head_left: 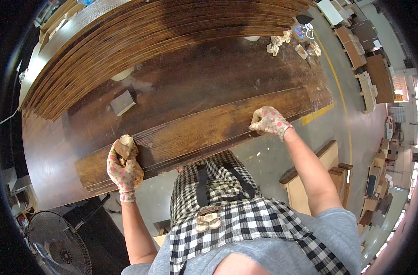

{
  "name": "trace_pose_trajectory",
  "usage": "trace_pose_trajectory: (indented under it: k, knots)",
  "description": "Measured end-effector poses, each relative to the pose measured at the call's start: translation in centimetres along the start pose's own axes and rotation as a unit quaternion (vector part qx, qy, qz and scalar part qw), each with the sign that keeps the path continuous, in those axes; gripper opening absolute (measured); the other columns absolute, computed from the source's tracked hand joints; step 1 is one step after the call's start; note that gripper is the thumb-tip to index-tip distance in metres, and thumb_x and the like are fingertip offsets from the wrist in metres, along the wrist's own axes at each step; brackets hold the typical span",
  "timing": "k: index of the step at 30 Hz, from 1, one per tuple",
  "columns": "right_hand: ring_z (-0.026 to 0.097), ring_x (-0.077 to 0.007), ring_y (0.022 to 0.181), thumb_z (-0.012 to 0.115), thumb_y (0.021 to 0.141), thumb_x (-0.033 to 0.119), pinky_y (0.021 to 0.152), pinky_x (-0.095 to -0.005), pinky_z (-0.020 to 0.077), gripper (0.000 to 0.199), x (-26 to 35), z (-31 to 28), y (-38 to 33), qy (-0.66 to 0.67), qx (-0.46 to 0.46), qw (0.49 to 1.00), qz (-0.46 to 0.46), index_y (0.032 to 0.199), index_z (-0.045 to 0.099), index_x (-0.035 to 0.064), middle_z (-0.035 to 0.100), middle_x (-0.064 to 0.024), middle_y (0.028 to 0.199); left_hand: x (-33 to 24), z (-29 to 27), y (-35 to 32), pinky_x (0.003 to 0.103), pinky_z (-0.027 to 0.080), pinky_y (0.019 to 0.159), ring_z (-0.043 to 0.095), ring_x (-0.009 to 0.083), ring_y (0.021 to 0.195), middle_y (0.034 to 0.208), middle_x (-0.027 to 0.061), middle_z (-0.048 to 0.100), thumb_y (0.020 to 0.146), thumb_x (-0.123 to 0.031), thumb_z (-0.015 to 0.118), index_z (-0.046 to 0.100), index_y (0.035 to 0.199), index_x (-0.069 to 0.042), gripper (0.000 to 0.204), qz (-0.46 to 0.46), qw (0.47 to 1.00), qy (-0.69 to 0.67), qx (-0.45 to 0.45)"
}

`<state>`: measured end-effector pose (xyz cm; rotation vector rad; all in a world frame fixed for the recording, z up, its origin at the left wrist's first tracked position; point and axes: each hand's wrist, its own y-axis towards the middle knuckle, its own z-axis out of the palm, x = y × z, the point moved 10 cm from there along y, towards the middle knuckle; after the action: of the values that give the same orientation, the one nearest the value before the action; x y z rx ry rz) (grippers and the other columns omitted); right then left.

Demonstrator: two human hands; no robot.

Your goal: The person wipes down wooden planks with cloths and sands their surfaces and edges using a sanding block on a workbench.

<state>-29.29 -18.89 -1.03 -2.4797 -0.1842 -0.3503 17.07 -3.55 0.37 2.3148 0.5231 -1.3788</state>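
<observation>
While the left grip [122,170] holds a rag [126,147], the board [195,130] lies beneath.

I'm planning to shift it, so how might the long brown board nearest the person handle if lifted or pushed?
The long brown board shows wood-like grain, so it's probably stiff rather than floppy. Its flat, elongated shape suggests it would slide along the table rather than roll. Given that length, lifting one end alone could feel unbalanced.

Close, downward head-worn fisheye view.
</observation>
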Motion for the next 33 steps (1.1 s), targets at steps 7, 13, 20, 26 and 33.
trace_pose_trajectory:
  k: [7,13,20,26,33]
  knots:
    - [0.068,-0.0235,0.083,0.075,0.068,0.033,0.081,-0.0361,0.0518,0.024,2.8,1.0,-0.1,0.018,0.015,1.0,-0.016,0.076,0.071,0.0107,0.07,-0.0102,0.079,-1.4,0.5,0.0,0.031,0.05,0.09,0.064,0.0183,0.101,0.113,0.0091,0.066,0.074,0.0,0.069,0.06,0.12,-0.001,0.047,0.003,1.0,0.013,-0.003]
    - [0.068,-0.0246,0.085,0.072,0.07,0.034,0.081,-0.0366,0.0515,0.024,3.0,2.1,-0.2,0.082,0.092,0.992,0.039,0.078,0.072,0.0111,0.07,-0.0112,0.081,-2.7,0.8,0.1,0.033,0.051,0.086,0.065,0.0197,0.099,0.109,0.009,0.066,0.072,-0.014,0.081,0.062,0.117,-0.005,0.05,0.01,0.999,0.049,-0.006]
    - [0.068,-0.0235,0.078,0.073,0.07,0.034,0.076,-0.0357,0.0529,0.026,4.1,1.5,-0.2,0.026,0.071,0.997,-0.004,0.078,0.071,0.0089,0.07,-0.0098,0.077,-3.6,1.1,-0.2,0.033,0.051,0.087,0.065,0.0226,0.099,0.109,0.0098,0.066,0.067,-0.005,0.071,0.062,0.119,-0.008,0.053,0.041,0.997,0.07,0.014]
    - [0.069,-0.0209,0.081,0.072,0.072,0.032,0.08,-0.0356,0.0523,0.024,7.4,2.2,-0.6,0.017,0.048,0.998,-0.038,0.075,0.07,0.0083,0.071,-0.0072,0.076,-4.0,1.5,-0.2,0.033,0.051,0.088,0.065,0.0223,0.1,0.111,0.0101,0.066,0.068,-0.003,0.07,0.061,0.12,-0.006,0.053,0.023,0.997,0.078,0.017]
    - [0.069,-0.0203,0.075,0.071,0.074,0.031,0.076,-0.0381,0.0536,0.022,7.2,1.9,-0.2,0.024,0.044,0.998,-0.039,0.07,0.069,0.01,0.07,-0.0077,0.074,-1.2,-5.0,2.2,0.032,0.051,0.088,0.065,0.0186,0.099,0.11,0.0116,0.068,0.078,-0.012,0.073,0.058,0.123,-0.001,0.048,-0.05,0.995,0.0,-0.087]
